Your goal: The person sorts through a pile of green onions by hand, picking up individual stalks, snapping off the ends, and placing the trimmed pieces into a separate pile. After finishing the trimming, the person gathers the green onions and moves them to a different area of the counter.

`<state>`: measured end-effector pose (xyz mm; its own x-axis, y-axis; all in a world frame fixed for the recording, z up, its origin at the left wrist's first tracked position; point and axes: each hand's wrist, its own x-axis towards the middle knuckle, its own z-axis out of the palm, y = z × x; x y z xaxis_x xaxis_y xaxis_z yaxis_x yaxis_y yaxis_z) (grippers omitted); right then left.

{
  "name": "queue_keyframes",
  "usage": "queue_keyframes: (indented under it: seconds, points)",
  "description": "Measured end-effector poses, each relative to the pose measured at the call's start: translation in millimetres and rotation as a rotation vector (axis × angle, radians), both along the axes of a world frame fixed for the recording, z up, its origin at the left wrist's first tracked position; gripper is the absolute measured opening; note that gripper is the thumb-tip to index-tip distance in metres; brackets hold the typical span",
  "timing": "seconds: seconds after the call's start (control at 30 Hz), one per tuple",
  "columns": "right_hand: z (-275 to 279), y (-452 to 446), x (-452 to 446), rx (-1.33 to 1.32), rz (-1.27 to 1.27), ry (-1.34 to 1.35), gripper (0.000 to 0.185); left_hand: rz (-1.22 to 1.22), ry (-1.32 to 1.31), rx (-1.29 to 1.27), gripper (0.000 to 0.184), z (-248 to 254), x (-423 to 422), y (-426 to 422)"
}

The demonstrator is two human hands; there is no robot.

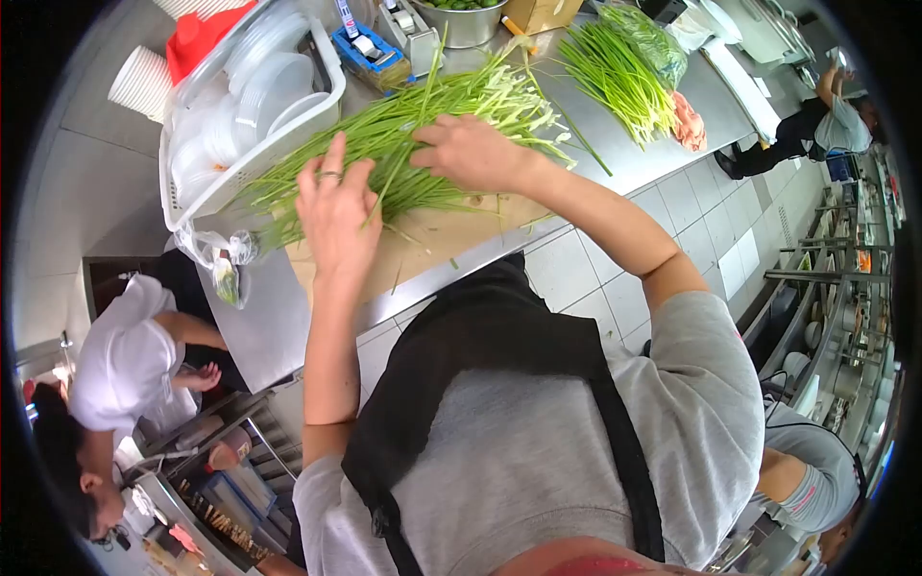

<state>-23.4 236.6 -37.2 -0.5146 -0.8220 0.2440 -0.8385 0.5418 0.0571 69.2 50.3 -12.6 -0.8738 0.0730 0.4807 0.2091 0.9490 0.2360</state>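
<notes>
A large heap of garlic chives (423, 134), long green stalks with pale ends to the right, lies across a light brown board (432, 245). My left hand (336, 206) rests on the left part of the heap, fingers apart, with a ring on one of them. To its right, my right hand (471, 152) has bent fingers closed around some stalks near the middle of the heap. The stalks hide its fingertips in part. A few loose bits of stalk are scattered along the board's near edge.
A white basket (336, 82) of clear plastic lids stands at the left. Behind the heap are a blue tape dispenser (370, 58) and a metal bowl (464, 21). Another chive bunch (615, 82) lies right on the steel table (624, 178). Several people are nearby.
</notes>
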Motion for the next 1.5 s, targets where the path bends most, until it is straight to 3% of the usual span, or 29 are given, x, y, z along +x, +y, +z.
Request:
queue_keyframes:
  seconds: [0.07, 0.13, 0.17, 0.2, 0.23, 0.3, 0.37, 0.43, 0.57, 0.67, 0.73, 0.77, 0.8, 0.83, 0.93, 0.97, 1.03, 1.1, 1.13, 1.17, 1.23, 1.5]
  points:
    - [31, 6, -17, -0.275, 0.197, -0.347, 0.024, 0.002, 0.021, 0.099, 0.031, 11, -4, -8]
    - [58, 24, -38, -0.460, 0.192, -0.292, 0.022, -0.028, 0.049, 0.301, 0.034, 12, -7, -24]
    - [64, 35, -50, -0.459, 0.048, -0.343, 0.020, -0.026, 0.045, 0.302, 0.034, 14, -7, -32]
    - [66, 45, -59, -0.455, -0.098, -0.391, 0.017, 0.007, -0.053, 0.518, 0.033, 18, -6, -39]
    - [66, 55, -64, -0.455, -0.097, -0.391, 0.017, 0.041, -0.151, 0.732, 0.032, 21, -6, -44]
    - [63, 71, -71, -0.243, -0.205, -0.317, 0.016, 0.006, -0.169, 0.823, 0.031, 25, -6, -44]
    - [43, 75, -72, -0.191, -0.113, -0.222, 0.014, -0.276, -0.060, 0.355, 0.031, 26, -9, -33]
    - [32, 70, -68, -0.175, 0.085, -0.028, 0.011, -0.375, -0.166, 0.201, 0.037, 22, -11, -6]
    - [22, 60, -66, -0.040, -0.069, 0.014, 0.011, -0.419, -0.202, -0.056, 0.048, -11, -21, 29]
    - [46, 80, -79, -0.091, -0.083, -0.006, 0.010, -0.351, -0.271, -0.106, 0.055, -35, -30, 21]
    - [88, 94, -75, -0.209, -0.316, 0.043, 0.010, -0.313, -0.293, -0.128, 0.056, -43, -33, 12]
    - [95, 115, -94, -0.364, -0.349, 0.117, 0.009, -0.332, -0.297, -0.087, 0.055, -45, -34, 8]
    - [138, 100, -53, -0.588, -0.421, 0.124, 0.006, -0.349, -0.301, -0.044, 0.053, -45, -33, 5]
    - [154, 106, -53, -0.670, -0.484, 0.055, 0.003, -0.345, -0.298, -0.043, 0.053, -44, -33, 5]
    - [149, 110, -51, -0.804, -0.357, -0.212, 0.005, -0.356, -0.262, 0.006, 0.047, -33, -39, 8]
    - [126, 110, -56, -0.802, -0.298, -0.315, 0.008, -0.354, -0.152, 0.121, 0.042, -26, -43, 12]
    - [93, 82, -36, -0.865, -0.236, -0.785, 0.009, -0.343, -0.036, 0.233, 0.036, -13, -50, 21]
    - [77, 60, -17, -0.876, -0.234, -1.095, 0.011, -0.348, -0.195, 1.067, 0.032, 0, -59, 32]
    - [69, 52, -12, -0.868, -0.221, -1.103, 0.011, -0.365, -0.188, 1.301, 0.030, 10, -61, 39]
    - [60, 46, -8, -0.920, -0.230, -1.168, 0.011, -0.350, -0.181, 1.300, 0.030, 11, -63, 38]
    - [54, 37, -3, -0.972, -0.233, -1.238, 0.011, -0.398, -0.280, 1.639, 0.029, 12, -69, 35]
    - [41, 25, 4, -0.945, -0.138, -1.267, 0.013, -0.442, -0.282, 1.667, 0.020, 3, -70, 28]
